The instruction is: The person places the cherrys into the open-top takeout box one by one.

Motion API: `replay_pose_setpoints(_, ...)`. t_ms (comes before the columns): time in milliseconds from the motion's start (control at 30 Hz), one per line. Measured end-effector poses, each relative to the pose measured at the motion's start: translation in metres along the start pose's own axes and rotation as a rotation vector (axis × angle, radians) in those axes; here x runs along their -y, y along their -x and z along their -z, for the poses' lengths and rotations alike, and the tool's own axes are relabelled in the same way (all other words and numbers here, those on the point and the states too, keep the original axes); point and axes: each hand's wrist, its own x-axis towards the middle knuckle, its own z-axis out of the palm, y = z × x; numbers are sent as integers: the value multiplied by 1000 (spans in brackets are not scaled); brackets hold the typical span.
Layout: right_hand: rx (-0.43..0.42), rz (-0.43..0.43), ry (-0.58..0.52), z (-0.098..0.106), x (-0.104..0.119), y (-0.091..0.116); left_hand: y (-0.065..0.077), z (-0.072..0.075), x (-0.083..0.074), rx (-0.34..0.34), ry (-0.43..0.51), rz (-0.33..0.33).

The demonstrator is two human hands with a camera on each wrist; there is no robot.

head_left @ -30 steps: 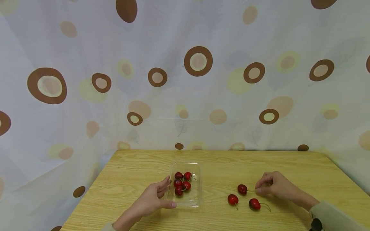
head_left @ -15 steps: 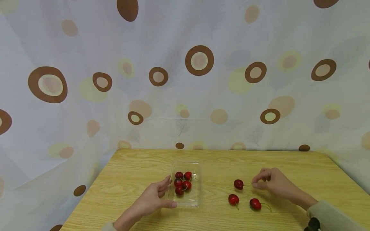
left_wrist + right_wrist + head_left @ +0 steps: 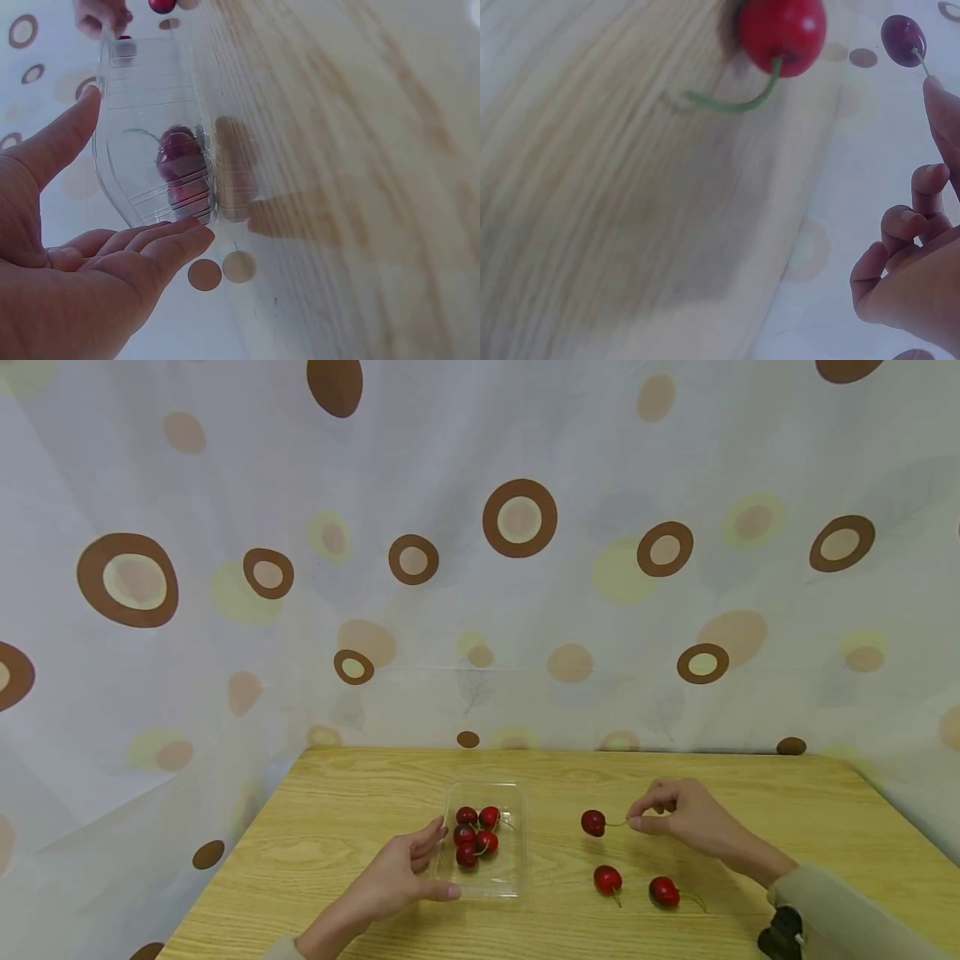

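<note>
In the head view, my right hand (image 3: 693, 822) pinches the thin stem of a dark red cherry (image 3: 592, 823) between thumb and fingertip. The right wrist view shows this cherry (image 3: 901, 40) raised off the table at the stem's end. My left hand (image 3: 390, 881) rests with fairly straight fingers along the left side of a clear plastic box (image 3: 506, 877), its thumb by the near corner. Several cherries (image 3: 466, 835) lie clustered inside the box. Two more cherries are on the table below my right hand, one to the left (image 3: 607, 880) and one to the right (image 3: 664, 892).
The wood-grain table (image 3: 360, 793) bears the box left of its middle. Behind it and along the left hangs a pale curtain (image 3: 570, 593) with brown and beige ovals.
My right hand has moved left and upward, bringing the stem-held cherry off the table and toward the box. The left hand, box and other cherries keep their places.
</note>
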Motion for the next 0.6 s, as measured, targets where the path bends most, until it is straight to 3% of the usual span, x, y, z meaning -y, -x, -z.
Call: replay_pose_setpoints(600,42,92,-41,-22,35,-31,1,0,-1,1,4,4)
